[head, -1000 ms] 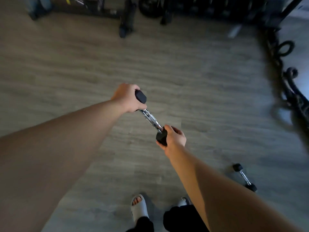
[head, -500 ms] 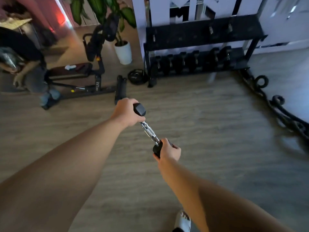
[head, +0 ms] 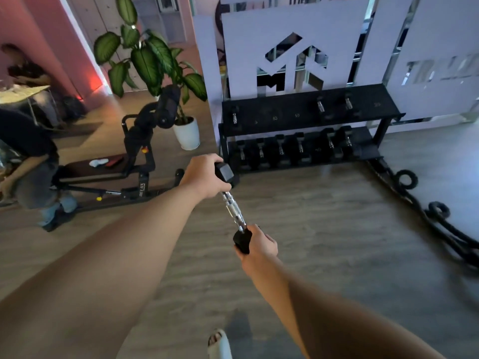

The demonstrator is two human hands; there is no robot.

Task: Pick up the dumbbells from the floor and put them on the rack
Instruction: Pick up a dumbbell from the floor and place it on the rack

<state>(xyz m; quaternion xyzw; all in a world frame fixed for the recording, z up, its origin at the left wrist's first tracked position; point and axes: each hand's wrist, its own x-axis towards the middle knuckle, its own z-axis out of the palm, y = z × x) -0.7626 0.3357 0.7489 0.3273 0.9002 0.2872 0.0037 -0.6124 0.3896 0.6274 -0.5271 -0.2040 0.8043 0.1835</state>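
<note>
I hold one dumbbell (head: 234, 212) with black hexagonal heads and a chrome knurled handle, tilted in the air above the wooden floor. My left hand (head: 203, 176) grips its far head and my right hand (head: 259, 246) grips its near head. Ahead against the wall stands the black two-shelf rack (head: 368, 106). Its top shelf carries three small dumbbells with bare gaps between them. The lower shelf holds a row of several larger dumbbells (head: 290, 151).
A black weight bench (head: 134, 156) and a potted plant (head: 186, 134) stand to the left of the rack. A person (head: 31, 156) bends over at the far left. A thick black battle rope (head: 440, 218) lies coiled on the floor at the right. My sandalled foot (head: 219, 344) shows at the bottom.
The view has lifted from the floor toward the rack, which now looks closer. Both hands keep the same hold on the dumbbell. The second dumbbell on the floor has left the view.
</note>
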